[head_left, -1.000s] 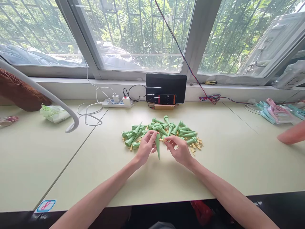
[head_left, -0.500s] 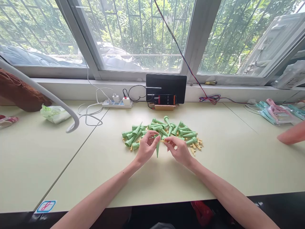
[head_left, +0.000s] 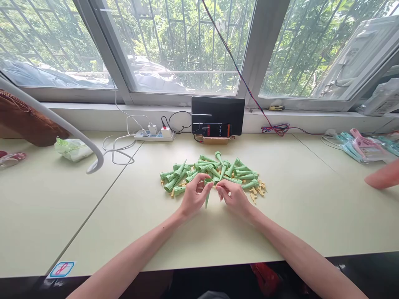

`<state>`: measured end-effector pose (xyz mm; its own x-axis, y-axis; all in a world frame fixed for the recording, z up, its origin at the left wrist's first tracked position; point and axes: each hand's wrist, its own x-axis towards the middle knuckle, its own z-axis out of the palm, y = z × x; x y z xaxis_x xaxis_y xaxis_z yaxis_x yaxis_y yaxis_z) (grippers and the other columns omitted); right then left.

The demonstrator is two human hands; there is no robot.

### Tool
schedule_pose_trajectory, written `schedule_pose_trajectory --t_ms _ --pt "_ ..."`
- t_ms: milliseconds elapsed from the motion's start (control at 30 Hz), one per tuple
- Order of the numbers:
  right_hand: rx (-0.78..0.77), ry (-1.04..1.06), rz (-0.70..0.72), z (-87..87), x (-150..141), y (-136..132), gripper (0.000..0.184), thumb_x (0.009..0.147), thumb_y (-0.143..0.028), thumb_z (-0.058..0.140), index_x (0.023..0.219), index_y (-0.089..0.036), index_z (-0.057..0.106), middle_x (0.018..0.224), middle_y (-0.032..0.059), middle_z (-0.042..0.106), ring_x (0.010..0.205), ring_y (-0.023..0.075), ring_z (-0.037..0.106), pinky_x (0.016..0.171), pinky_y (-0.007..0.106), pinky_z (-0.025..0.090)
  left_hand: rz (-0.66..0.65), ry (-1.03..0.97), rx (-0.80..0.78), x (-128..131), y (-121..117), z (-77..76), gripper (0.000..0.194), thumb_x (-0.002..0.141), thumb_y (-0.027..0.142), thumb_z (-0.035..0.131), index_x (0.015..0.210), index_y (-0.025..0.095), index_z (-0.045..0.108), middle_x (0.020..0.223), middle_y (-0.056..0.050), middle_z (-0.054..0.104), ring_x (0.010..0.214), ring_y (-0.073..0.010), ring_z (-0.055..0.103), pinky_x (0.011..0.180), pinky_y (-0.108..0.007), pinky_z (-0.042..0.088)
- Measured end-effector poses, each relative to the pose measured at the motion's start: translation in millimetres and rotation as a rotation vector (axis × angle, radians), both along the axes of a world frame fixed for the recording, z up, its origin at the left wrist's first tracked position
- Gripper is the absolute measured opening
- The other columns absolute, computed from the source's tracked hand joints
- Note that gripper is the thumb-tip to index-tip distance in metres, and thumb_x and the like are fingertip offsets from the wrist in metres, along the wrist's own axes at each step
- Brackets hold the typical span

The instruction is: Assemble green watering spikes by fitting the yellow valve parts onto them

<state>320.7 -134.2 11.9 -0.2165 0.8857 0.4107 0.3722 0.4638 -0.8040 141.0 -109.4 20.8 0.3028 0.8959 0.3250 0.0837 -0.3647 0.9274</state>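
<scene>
Pinched by its wide rim in my left hand (head_left: 193, 197) is a green plastic watering spike (head_left: 207, 201), its pointed end down over the table. Close to that rim, the fingertips of my right hand (head_left: 233, 196) are closed on a small yellow plastic valve (head_left: 214, 187), mostly hidden by the fingers. Whether the valve touches the spike I cannot tell. Just beyond both hands lies a heap of similar green spikes (head_left: 204, 168), pointing in different directions. Several loose yellow valves (head_left: 254, 192) are scattered at the heap's right side.
Behind the heap, a phone (head_left: 216, 130) leans against a dark tablet (head_left: 218, 110). A power strip (head_left: 154, 135) with cables stands to its left. A white curved tube (head_left: 90, 145) hangs at left. Pink and blue plastic items (head_left: 363, 145) and another person's arm (head_left: 383, 174) are at right.
Both hands have shifted slightly, with the spike a little lower. The yellow valve shows less between my right fingertips than before.
</scene>
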Motion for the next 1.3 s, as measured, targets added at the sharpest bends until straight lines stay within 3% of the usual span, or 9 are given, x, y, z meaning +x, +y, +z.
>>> schedule_pose_trajectory --t_ms 167,400,800,1033,1300 --pt "-0.002 -0.023 -0.007 -0.4 -0.2 0.6 0.024 0.101 -0.032 0.046 0.084 -0.02 0.058 0.067 -0.0008 0.057 0.054 0.0121 0.055 0.053 0.025 0.043 -0.003 -0.016 -0.038 0.7 -0.4 1.7 0.025 0.092 0.041 0.058 0.102 0.019 0.055 0.068 0.005 0.041 0.052 -0.0065 0.04 0.045 -0.018 0.03" --pt "0.035 -0.006 -0.066 5.2 -3.1 0.0 0.019 0.097 -0.035 0.052 0.102 -0.019 0.061 0.089 0.0053 0.065 0.064 0.0136 0.06 0.054 0.024 0.047 -0.002 -0.115 -0.126 2.9 1.2 1.5 0.028 0.091 0.045 0.058 0.102 0.02 0.055 0.076 0.003 0.048 0.047 -0.0034 0.038 0.042 -0.017 0.031" --pt "0.014 -0.087 -0.01 0.6 -0.4 0.3 0.027 0.101 -0.034 0.045 0.081 -0.019 0.057 0.066 -0.0008 0.055 0.057 0.0132 0.054 0.056 0.026 0.043 -0.014 -0.063 -0.12 2.3 -1.3 -0.5 0.026 0.092 0.043 0.058 0.103 0.019 0.056 0.075 0.003 0.05 0.047 -0.0034 0.039 0.041 -0.017 0.031" --pt "0.026 -0.026 -0.009 4.3 -2.7 -0.6 0.019 0.099 -0.035 0.05 0.1 -0.019 0.06 0.085 0.0034 0.062 0.063 0.0128 0.058 0.055 0.024 0.046 -0.02 -0.115 -0.187 2.9 -0.4 3.3 0.029 0.092 0.047 0.057 0.101 0.02 0.055 0.076 0.003 0.052 0.043 -0.0028 0.04 0.038 -0.017 0.03" --pt "0.028 -0.075 0.003 2.5 -0.7 -0.6 0.024 0.1 -0.033 0.047 0.082 -0.02 0.057 0.069 -0.0003 0.057 0.059 0.0132 0.054 0.056 0.025 0.043 0.003 -0.064 -0.153 3.0 -0.7 -0.8 0.028 0.092 0.047 0.056 0.101 0.02 0.056 0.07 0.005 0.05 0.041 -0.0022 0.032 0.036 -0.017 0.023"
